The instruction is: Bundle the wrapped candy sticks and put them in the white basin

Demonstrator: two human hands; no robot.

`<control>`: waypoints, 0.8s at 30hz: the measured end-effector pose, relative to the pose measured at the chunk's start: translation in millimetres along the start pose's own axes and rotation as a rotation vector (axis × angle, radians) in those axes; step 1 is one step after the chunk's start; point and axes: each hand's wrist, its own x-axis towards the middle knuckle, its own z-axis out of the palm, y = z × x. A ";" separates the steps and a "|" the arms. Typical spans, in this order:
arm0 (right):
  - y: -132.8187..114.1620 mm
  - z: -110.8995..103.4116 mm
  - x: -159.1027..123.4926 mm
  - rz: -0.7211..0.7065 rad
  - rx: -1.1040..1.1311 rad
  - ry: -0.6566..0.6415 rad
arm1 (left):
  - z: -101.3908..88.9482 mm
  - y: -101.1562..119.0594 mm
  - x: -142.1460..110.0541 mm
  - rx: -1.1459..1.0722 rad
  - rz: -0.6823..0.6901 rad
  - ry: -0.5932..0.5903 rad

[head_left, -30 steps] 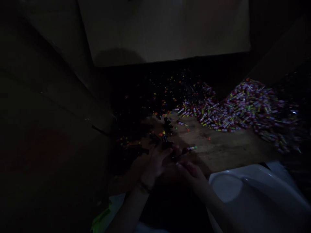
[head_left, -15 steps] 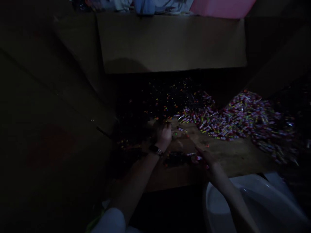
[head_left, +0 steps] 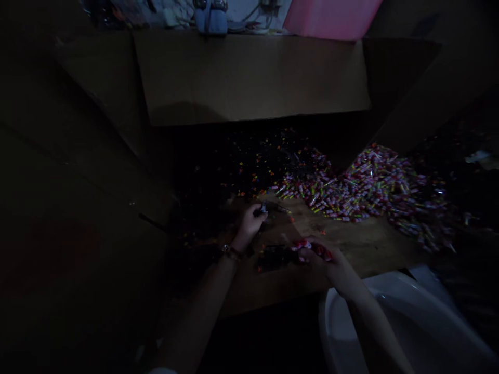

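Cardboard panel (head_left: 257,78) (brown) in dim light.

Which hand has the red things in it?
The right hand, nearer the white tub, has the red things; the left hand holds a small dark thing.

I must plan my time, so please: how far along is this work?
The pile of tubes probably looks done. The left hand holds a small piece; the right hand, red pieces. Loose colored bits perhaps are left; the total I cannot tell.
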 end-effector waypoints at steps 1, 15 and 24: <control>0.0 -0.4 1.8 0.004 0.012 0.016 | -1.4 6.1 -4.9 -0.030 0.011 -0.005; -30.4 -10.5 11.2 -0.039 0.014 0.138 | -23.9 69.3 -81.0 0.005 0.424 -0.239; -24.2 -10.4 5.8 -0.079 0.034 0.064 | -23.9 69.2 -84.5 0.082 0.504 -0.248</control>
